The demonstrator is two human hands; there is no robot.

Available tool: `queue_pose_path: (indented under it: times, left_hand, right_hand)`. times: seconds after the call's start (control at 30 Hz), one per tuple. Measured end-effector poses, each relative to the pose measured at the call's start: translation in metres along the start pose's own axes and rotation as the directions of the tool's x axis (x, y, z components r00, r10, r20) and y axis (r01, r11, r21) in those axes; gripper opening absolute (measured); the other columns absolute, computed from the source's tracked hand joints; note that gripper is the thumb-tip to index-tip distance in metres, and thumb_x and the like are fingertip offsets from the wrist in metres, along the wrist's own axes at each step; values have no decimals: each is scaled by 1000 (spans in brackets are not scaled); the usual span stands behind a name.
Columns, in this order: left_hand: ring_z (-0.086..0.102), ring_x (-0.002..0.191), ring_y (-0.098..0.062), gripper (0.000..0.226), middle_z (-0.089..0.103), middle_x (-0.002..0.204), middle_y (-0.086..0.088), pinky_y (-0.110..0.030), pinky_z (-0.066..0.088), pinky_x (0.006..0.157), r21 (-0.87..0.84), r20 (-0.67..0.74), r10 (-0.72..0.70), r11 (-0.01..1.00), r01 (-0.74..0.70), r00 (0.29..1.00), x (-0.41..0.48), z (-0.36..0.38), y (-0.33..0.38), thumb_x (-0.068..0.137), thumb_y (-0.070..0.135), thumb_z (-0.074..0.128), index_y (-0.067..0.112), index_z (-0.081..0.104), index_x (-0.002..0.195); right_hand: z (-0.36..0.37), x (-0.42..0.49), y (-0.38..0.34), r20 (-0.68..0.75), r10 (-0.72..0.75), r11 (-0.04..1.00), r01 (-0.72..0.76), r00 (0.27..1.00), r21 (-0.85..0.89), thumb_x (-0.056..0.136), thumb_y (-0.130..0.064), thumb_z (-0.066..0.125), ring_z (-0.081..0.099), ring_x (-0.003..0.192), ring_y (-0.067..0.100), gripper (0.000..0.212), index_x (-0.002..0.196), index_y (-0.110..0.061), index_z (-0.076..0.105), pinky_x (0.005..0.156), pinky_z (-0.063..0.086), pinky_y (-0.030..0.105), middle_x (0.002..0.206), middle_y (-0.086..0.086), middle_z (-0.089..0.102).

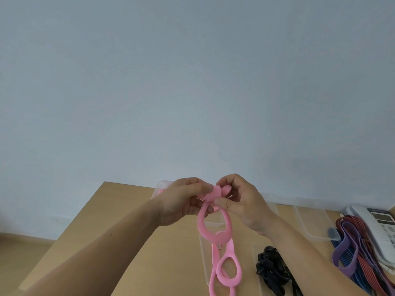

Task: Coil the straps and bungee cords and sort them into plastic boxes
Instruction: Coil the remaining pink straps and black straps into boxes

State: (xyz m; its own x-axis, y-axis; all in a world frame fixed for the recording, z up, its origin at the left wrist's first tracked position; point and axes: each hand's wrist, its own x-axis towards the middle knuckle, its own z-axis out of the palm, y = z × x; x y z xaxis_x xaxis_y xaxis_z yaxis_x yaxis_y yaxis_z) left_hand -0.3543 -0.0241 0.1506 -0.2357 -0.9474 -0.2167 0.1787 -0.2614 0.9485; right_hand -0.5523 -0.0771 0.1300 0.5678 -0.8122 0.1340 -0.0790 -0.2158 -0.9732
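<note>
**Pink strap hung below both grips, slack toward the near edge**

Pink webbing was the piece in hand. Both grips met at the top end of the strap, raised above the desk. The left grip pinched a short folded or rolled section of it between thumb and fingertips. The right grip was curled round the same section from the other side, its thumb pressed on the band just under the fold. Neither was released; both grasped the strap, close enough to be almost touching.

From that point the strap's long axis ran downward and toward the person. It fell in loops, one under another, and passed out of the bottom of the view, so its far end could not be seen. All the slack therefore lay below the grips, none to either side. By my reading, the coil had barely begun, and winding would need the hanging length drawn up into the roll.

A clear box sat just behind the grips, with a hint of pink inside. It looked the likely home for this strap, and the left grip was nearer to it. Another box held black cords. Well to the right lay a loose pile of purple, red and blue straps, not yet coiled.
</note>
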Motion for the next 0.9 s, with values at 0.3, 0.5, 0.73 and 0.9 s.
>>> queue_pose_path:
  times: [0.3,0.5,0.73,0.9]
  left_hand:
    - [67,74,-24,35,70,91,-13,-28,54,72,42,-56,121,992,-118,991,6,2,-5,75,6,78,-2,66,108]
    - [70,95,-24,45,70,108,-18,-29,55,84,170,-73,200,968,-185,977,9,4,-13,72,4,81,4,64,114]
    - [71,94,-23,46,74,105,-11,-33,58,85,271,-87,148,955,-120,985,9,4,-20,70,3,81,7,68,114]
    - [73,81,-30,39,72,97,-17,-34,59,69,265,-104,44,964,-15,994,5,7,-12,78,1,76,3,60,114]
  right_hand:
    - [-4,-5,0,25,99,993,-101,995,56,71,-40,79,68,86,25,41,105,-22,66,79,56,36,96,6,72]
    - [-5,-2,-3,-52,176,984,-177,983,-6,77,-51,74,62,64,12,35,92,-20,73,60,51,26,75,2,73]
    - [-4,-1,3,-127,92,993,-101,988,-61,65,-32,84,68,73,10,31,92,-29,69,63,54,22,86,-8,72]
    - [0,-1,7,-98,4,988,-20,995,-156,73,-19,81,61,70,6,36,95,-40,63,65,54,21,83,-15,68]
